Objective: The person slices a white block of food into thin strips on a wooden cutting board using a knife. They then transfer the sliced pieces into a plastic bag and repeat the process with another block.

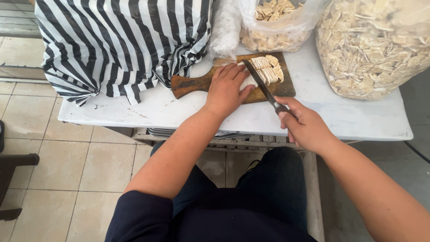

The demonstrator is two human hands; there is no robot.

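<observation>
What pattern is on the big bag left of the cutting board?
Black and white stripes; the striped bag shows clearly in the head view.

We see a white desk point(148, 110) over a beige tiled floor point(58, 161). A black-and-white striped bag point(121, 42) fills its far left corner. At the far edge stands a clear bag of pale cut pieces point(275, 24), with a second, larger clear bag of similar pieces point(371, 45) at the far right corner. A dark chair leg point(15, 161) shows at the frame's left edge.
</observation>
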